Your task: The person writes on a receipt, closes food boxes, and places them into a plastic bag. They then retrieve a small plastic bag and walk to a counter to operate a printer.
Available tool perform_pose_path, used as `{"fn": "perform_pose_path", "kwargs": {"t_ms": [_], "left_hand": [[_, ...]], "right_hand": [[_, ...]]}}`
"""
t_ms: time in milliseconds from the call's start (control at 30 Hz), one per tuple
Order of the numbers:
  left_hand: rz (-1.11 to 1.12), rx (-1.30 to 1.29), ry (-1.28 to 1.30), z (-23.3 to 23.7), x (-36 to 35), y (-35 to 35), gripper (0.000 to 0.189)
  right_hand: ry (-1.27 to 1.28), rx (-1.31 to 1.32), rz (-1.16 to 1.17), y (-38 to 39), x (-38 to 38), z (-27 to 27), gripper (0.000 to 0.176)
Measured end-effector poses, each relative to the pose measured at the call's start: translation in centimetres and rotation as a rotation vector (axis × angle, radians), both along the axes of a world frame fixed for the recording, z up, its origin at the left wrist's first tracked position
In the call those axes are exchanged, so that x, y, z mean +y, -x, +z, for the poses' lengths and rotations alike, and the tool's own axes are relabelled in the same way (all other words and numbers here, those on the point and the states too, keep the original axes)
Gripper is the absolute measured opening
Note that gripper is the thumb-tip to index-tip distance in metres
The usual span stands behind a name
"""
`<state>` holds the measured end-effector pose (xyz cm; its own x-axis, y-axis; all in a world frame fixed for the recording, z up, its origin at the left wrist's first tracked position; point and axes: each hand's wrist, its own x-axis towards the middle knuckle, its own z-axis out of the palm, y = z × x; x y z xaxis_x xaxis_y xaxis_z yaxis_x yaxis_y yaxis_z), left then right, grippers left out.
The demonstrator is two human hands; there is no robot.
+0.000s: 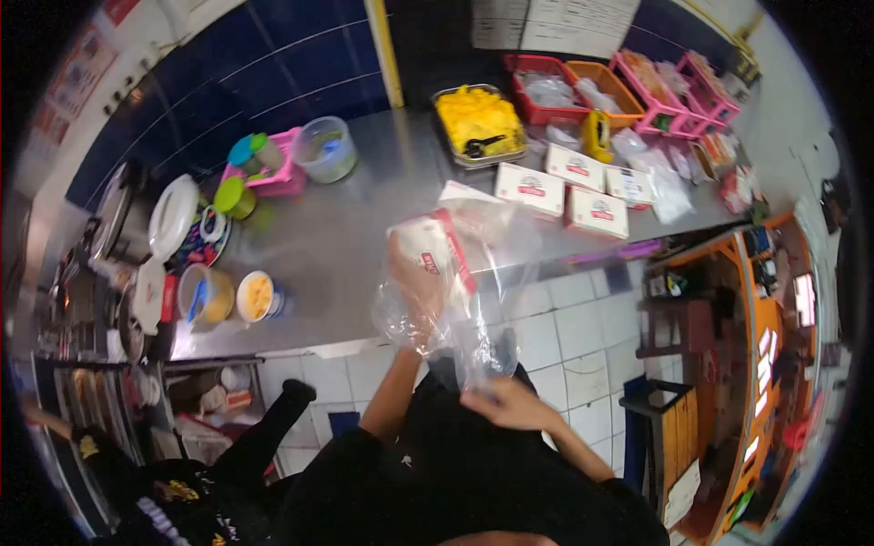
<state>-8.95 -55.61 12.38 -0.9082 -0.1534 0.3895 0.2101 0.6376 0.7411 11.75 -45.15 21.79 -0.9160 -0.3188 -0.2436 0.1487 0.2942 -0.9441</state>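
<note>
Head view, closest in: the right hand (510,403) sits low against the dark shirt, its grip pinched shut on the near end of a clear plastic bag (487,273). Follow the film up and left to the left hand (411,296), blurred by the plastic, its grip seemingly clasped around the near end of a white box (428,246) with a red label; how tightly, I cannot tell. The box is held in the air over the desk's near edge, far and left of the right hand, long axis running near to far, so the left hand is the nearer one. Beyond is the steel desk (346,237), with more matching boxes (530,189) right of centre and a tray of yellow food (478,123) farthest back.
</note>
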Motion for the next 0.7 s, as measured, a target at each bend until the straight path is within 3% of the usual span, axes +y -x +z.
{"fn": "perform_pose_path", "kwargs": {"t_ms": [33, 67, 100, 133, 233, 300, 333, 367, 467, 533, 567, 600, 633, 667, 700], "left_hand": [[0.029, 0.002, 0.020, -0.1, -1.7, 0.6, 0.111], [-0.031, -0.170, 0.124, -0.2, -3.6, 1.0, 0.115], [-0.090, -0.345, 0.220, -0.3, -5.3, 1.4, 0.119], [-0.128, -0.470, 0.270, -0.7, -7.1, 2.2, 0.120], [-0.096, -0.318, 0.330, -4.8, -10.4, 3.6, 0.119], [-0.042, -0.382, 0.280, -6.3, -10.9, 4.8, 0.118], [-0.003, -0.442, 0.219, -6.9, -10.9, 5.1, 0.118], [0.007, -0.438, 0.221, -7.3, -11.1, 5.4, 0.118], [-0.053, -0.387, 0.216, -7.0, -11.2, 5.5, 0.117], [-0.098, -0.373, 0.216, -7.2, -11.2, 4.5, 0.117], [-0.093, -0.383, 0.217, -7.3, -10.6, 3.8, 0.117], [-0.090, -0.386, 0.303, -6.4, -9.6, 2.7, 0.108], [-0.093, -0.387, 0.392, -4.8, -8.6, 1.9, 0.101], [-0.215, -0.825, 0.174, -1.4, -7.6, 1.9, 0.122], [-0.217, -0.823, 0.173, -2.5, -7.4, 2.3, 0.122]], "right_hand": [[-0.001, 0.382, -0.151, 1.6, 0.8, 1.1, 0.022], [0.127, -0.131, -0.388, 2.6, 1.7, 4.9, 0.023], [0.413, -0.067, -0.465, 4.2, 4.0, 2.4, 0.023], [0.588, 0.006, -0.594, 6.7, 4.2, 3.9, 0.034], [0.838, -0.094, -0.569, 10.3, 3.1, 6.7, 0.027], [1.198, -0.396, -0.572, 11.2, 2.1, 7.2, 0.022], [1.284, -0.399, -0.417, 11.3, 2.0, 6.6, 0.024], [1.287, -0.402, -0.406, 10.4, 1.8, 7.0, 0.024], [1.228, -0.577, -0.265, 7.1, 0.8, 9.6, 0.020], [0.277, 0.242, -0.007, 6.8, 1.7, 7.4, 0.013], [-0.018, 0.528, -0.321, 8.7, 2.0, 6.1, 0.006], [-0.268, 0.502, -0.509, 10.8, 3.3, 3.9, 0.013], [-0.458, 0.665, -0.587, 13.4, 4.7, -0.2, 0.024], [-0.369, 0.697, -0.588, 15.6, 6.0, -5.1, 0.047], [-0.143, 0.553, -0.575, 18.0, 6.1, -10.3, 0.058]]}}
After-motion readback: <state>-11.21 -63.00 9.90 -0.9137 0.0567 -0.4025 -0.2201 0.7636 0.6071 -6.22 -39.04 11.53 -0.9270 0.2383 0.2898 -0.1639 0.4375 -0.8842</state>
